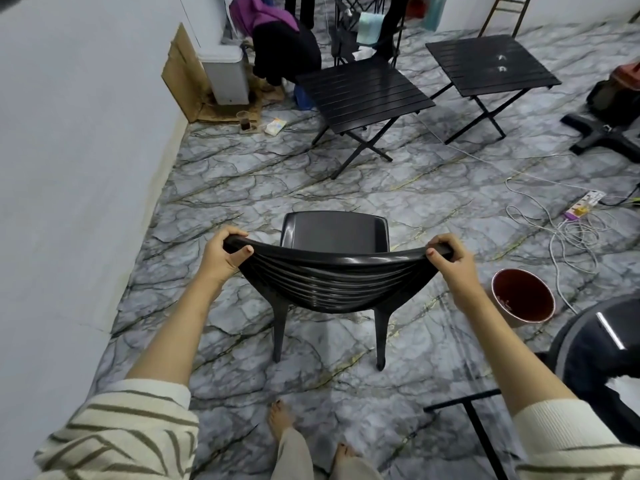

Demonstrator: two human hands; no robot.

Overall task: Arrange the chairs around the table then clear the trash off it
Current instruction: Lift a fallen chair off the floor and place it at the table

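Note:
A black plastic chair [332, 271] stands on the marble-patterned floor right in front of me, its back toward me. My left hand [225, 252] grips the left end of the curved top rail. My right hand [448, 259] grips the right end. A round dark table [575, 337] shows only in part at the right edge, with a shiny strip lying on it. Beside that table stands a dark red bin [523, 296], open at the top.
Two black slatted folding tables [363, 91] [491, 64] stand further back; small white scraps lie on the right one. A white wall [69, 168] runs along the left. Cables and a power strip [585, 200] lie on the floor at right. A person crouches at the back.

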